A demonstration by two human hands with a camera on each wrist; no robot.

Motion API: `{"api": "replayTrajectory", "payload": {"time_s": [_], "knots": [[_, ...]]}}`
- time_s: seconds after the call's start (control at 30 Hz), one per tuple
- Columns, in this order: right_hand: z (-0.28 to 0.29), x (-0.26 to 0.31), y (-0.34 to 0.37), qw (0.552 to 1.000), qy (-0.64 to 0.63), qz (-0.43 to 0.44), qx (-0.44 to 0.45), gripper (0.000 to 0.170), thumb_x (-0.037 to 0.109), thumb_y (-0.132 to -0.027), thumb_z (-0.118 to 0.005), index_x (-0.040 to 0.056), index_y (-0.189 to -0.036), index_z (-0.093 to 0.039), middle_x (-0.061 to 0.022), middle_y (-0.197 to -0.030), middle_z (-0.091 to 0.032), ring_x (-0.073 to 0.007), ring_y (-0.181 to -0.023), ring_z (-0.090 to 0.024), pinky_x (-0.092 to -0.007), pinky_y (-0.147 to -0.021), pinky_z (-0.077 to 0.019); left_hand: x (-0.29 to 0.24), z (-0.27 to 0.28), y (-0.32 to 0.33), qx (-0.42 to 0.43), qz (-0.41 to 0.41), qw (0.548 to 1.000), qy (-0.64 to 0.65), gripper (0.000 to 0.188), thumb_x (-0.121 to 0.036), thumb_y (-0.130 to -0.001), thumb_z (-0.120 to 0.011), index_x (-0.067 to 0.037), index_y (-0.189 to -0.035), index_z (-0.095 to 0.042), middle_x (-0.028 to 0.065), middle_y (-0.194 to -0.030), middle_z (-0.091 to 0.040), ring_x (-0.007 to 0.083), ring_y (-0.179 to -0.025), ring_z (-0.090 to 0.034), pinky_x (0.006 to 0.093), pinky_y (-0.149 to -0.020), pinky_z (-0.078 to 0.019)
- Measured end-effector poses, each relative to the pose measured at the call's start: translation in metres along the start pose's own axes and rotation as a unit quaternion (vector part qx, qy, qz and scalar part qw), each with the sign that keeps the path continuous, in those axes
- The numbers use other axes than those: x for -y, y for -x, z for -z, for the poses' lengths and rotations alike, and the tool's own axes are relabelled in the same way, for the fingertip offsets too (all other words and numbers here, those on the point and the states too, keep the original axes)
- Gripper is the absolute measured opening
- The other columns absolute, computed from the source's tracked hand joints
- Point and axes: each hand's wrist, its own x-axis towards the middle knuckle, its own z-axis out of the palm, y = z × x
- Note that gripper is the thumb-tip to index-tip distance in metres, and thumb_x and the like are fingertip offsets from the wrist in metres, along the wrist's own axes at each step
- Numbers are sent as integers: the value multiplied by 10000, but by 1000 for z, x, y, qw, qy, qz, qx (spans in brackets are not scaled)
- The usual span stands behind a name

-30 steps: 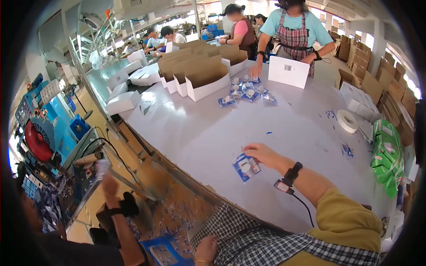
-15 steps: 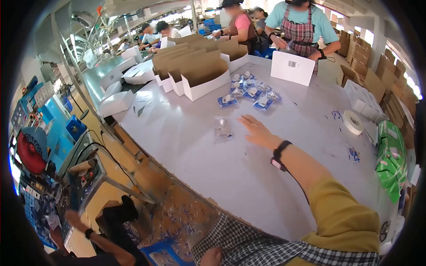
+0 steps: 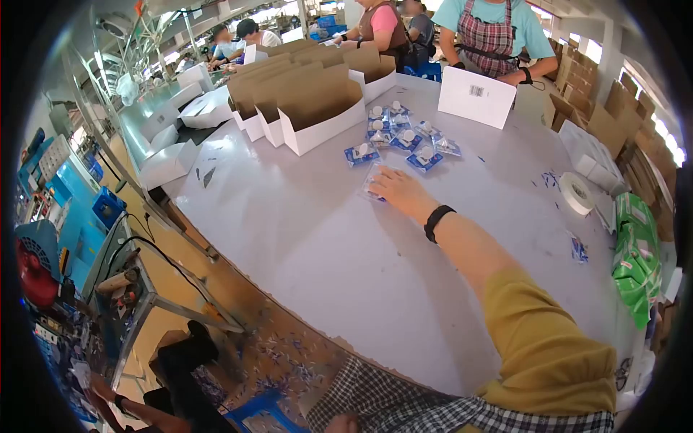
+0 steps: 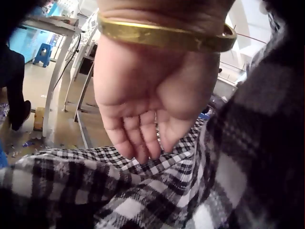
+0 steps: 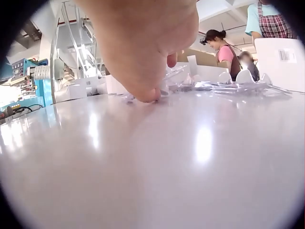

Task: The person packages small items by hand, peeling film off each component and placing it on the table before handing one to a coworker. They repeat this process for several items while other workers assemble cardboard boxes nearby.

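My right hand (image 3: 401, 191) reaches forward over the white table (image 3: 310, 238), its fingers spread over a clear plastic packet (image 3: 366, 186) with a bit of blue showing. The fingers cover most of this packet. In the right wrist view, the thumb (image 5: 148, 98) comes down at the tabletop. Just beyond lies a loose pile of blue-backed packets (image 3: 422, 159) with white round pieces inside. My left hand (image 4: 152, 95), a gold bangle at its wrist, hangs loosely over the checked apron (image 4: 114, 171) and holds nothing.
Open white cartons (image 3: 325, 123) stand at the back left; an upright white box (image 3: 476, 97) is before a person in a plaid apron. A tape roll (image 3: 576, 193) and green bag (image 3: 635, 252) lie at right. Another person's arm (image 3: 133, 411) is lower left.
My right hand let go of the packet on the table, moved clear of it, and now lies over it. The packet is nearer the pile. My left hand stays low by the apron.
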Motion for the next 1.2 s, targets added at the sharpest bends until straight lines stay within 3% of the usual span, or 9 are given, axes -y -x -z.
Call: {"api": "replayTrajectory", "payload": {"time_s": [0.1, 0.17, 0.23, 0.3, 0.37, 0.4, 0.47, 0.87, 1.2], "knots": [[21, 18, 17, 999, -25, 1, -39, 281, 111, -816, -607, 141, -1094, -585, -36, -1174, -568, -262, -1214, -475, -387, -958, -403, -18, 20, -13, -38, -55, 998, -2, 232, -193, -886, -514, -20, -1015, -597, 227, -974, -599, 403, -922, -565, 426, -800, -451], [45, 42, 29, 965, -252, -68, 2, 259, 118, -816, -606, 105, -1073, -577, -72, -1052, -608, -300, -1072, -557, -387, -864, -440, -14, 23, -23, -135, -189, 973, 4, 273, -199, -922, -505, -11, -1102, -588, 194, -967, -635, 345, -855, -616, 379, -727, -497], [85, 78, 39, 936, -341, -87, 13, 247, 107, -822, -590, 83, -1067, -571, -79, -985, -613, -271, -971, -582, -369, -806, -454, -54, 60, -29, -108, -114, 982, 108, 189, -106, -862, -591, -43, -1032, -646, 151, -962, -647, 285, -870, -629, 353, -770, -498], [124, 113, 51, 896, -431, -105, 28, 236, 97, -828, -574, 61, -1061, -565, -87, -918, -618, -243, -870, -607, -351, -748, -467, -91, 86, -27, -218, -197, 947, 130, 162, -55, -845, -600, -38, -999, -648, 155, -953, -640, 291, -863, -614, 352, -744, -488], [156, 144, 68, 716, -645, -212, 161, 218, 90, -833, -551, 40, -1044, -566, -61, -862, -602, -145, -762, -578, -291, -656, -465, -123, 107, -27, -320, -298, 894, 103, 141, 8, -825, -588, -25, -951, -641, 123, -876, -607, 230, -767, -583, 314, -666, -473], [168, 162, 77, 709, -652, -209, 168, 218, 90, -833, -551, 40, -1044, -566, -61, -862, -602, -145, -762, -578, -291, -656, -465, -138, 114, -22, -332, -300, 886, 121, 150, 26, -808, -604, -23, -946, -638, 115, -876, -600, 225, -762, -578, 303, -664, -471], [192, 191, 92, 557, -774, -254, 162, 199, 78, -836, -543, 27, -1027, -570, -26, -850, -582, -75, -733, -520, -243, -622, -438, -158, 119, -16, -348, -297, 879, 137, 164, 43, -791, -620, -20, -941, -634, 107, -876, -593, 220, -757, -573, 292, -662, -470], [244, 241, 139, 561, -752, -179, 295, 200, 212, -919, -504, 36, -950, -592, 27, -704, -498, -52, -613, -442, -225, -501, -370, -149, 97, 18, -336, -336, 870, 131, 203, 18, -727, -727, -20, -899, -626, 85, -874, -600, 171, -687, -596, 272, -596, -490], [245, 242, 140, 566, -710, -212, 361, 287, 223, -895, -523, 15, -1077, -604, -40, -853, -593, -109, -731, -522, -272, -598, -456, -140, 83, 25, -357, -384, 850, 44, 138, 6, -746, -684, -25, -860, -613, 114, -825, -595, 295, -735, -600, 343, -627, -495]]}}
